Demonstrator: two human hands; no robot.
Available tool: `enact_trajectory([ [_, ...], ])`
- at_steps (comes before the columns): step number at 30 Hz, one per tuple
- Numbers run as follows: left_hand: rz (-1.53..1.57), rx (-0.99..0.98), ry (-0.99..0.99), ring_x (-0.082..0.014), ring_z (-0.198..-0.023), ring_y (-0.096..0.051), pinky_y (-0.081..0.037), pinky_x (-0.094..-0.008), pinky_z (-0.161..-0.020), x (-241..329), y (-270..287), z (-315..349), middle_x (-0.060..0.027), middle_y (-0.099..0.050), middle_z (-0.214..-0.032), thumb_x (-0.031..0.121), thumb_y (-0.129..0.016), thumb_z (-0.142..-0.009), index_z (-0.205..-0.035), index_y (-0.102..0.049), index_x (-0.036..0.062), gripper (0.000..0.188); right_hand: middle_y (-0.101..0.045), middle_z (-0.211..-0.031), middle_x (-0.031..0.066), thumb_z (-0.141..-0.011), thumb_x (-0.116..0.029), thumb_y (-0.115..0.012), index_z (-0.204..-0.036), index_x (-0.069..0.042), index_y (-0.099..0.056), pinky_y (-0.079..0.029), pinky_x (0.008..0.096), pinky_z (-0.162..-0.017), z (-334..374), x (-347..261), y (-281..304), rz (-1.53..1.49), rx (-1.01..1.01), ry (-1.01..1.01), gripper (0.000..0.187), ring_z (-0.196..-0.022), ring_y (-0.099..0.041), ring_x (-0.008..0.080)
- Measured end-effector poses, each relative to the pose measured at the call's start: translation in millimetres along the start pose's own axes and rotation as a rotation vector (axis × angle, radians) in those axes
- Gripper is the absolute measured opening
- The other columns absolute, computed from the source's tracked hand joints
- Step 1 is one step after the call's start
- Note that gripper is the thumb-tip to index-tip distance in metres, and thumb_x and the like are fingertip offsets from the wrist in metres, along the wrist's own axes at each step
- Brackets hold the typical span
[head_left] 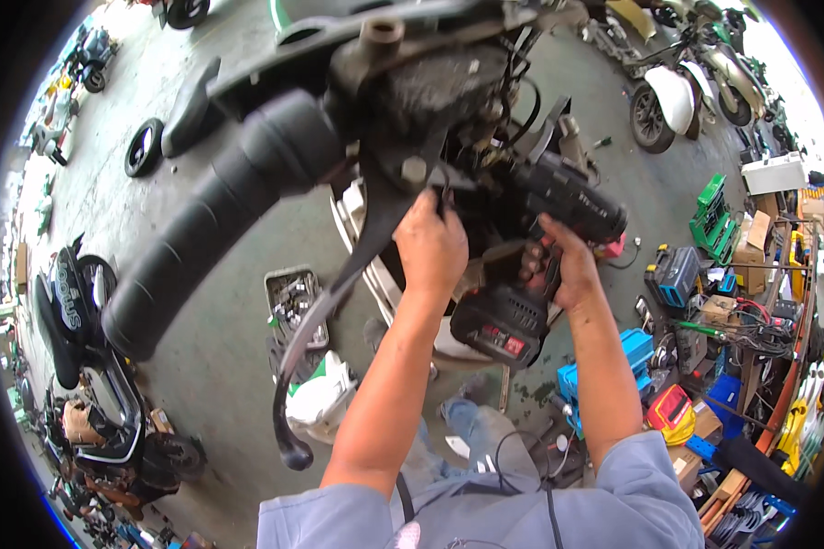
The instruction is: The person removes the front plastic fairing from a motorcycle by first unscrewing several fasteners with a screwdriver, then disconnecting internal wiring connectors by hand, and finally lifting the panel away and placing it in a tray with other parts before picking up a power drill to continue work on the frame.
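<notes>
My right hand (572,267) is wrapped round the handle of a black cordless power driver (572,199), with its battery hanging low and its nose pointing into the scooter's front assembly. The tip of the tool is lost among dark parts. My left hand (432,245) reaches up under the handlebar mount, fingers closed at the root of the brake lever (316,334); what they pinch is hidden. A ribbed black handlebar grip (220,220) juts toward the left, close to the camera. Above my left fingers a bolt head (413,169) shows in the black bracket.
A parts tray (295,306) full of small metal pieces lies on the floor, near a white-and-green panel (322,398). At the right are a blue toolbox (618,361), a green toolbox (712,220) and crowded shelves. Scooters stand left (87,357) and far right (668,101).
</notes>
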State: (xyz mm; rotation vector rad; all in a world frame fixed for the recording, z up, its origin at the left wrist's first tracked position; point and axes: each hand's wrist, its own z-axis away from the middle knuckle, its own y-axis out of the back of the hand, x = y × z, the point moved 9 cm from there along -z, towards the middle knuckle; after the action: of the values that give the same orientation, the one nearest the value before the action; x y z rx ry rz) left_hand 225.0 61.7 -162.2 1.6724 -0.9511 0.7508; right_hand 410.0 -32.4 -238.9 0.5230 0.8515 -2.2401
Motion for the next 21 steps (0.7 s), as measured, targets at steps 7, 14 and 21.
enact_trajectory([
  [7, 0.479, -0.249, 0.674, -0.0181, -0.061, -0.052, -0.04, -0.0297, -0.054, -65, -25, 9, -0.0078, -0.059, -0.076, 0.02, -0.052, -0.092, -0.098, -0.061, 0.0031, 0.02, -0.047, -0.062, 0.0032, -0.078, -0.03, -0.07, -0.079, -0.011, -0.045, -0.043, 0.0339, -0.05, 2, -1, -2, 0.03, 0.034, 0.004, 0.031, -0.052, -0.05, 0.0176],
  [14, 0.945, -0.412, 1.0, -0.0066, -0.041, -0.033, -0.022, -0.0207, -0.038, -37, -45, 24, -0.0015, -0.053, -0.067, 0.019, -0.055, -0.089, -0.094, -0.051, 0.0121, 0.01, -0.046, -0.061, 0.0024, -0.077, -0.03, -0.071, -0.078, -0.012, -0.044, -0.041, 0.0313, -0.05, 9, -5, -3, 0.039, 0.074, -0.003, 0.032, -0.052, -0.047, 0.0161],
  [21, 0.487, -0.484, 0.372, -0.0138, -0.057, -0.05, -0.037, -0.0261, -0.046, -52, -44, 1, -0.0054, -0.053, -0.067, 0.009, -0.055, -0.084, -0.093, -0.059, 0.0073, 0.01, -0.05, -0.065, 0.0044, -0.078, -0.03, -0.071, -0.082, -0.01, -0.045, -0.042, 0.0329, -0.047, 4, -3, -5, 0.017, 0.057, 0.007, 0.033, -0.052, -0.051, 0.0178],
])
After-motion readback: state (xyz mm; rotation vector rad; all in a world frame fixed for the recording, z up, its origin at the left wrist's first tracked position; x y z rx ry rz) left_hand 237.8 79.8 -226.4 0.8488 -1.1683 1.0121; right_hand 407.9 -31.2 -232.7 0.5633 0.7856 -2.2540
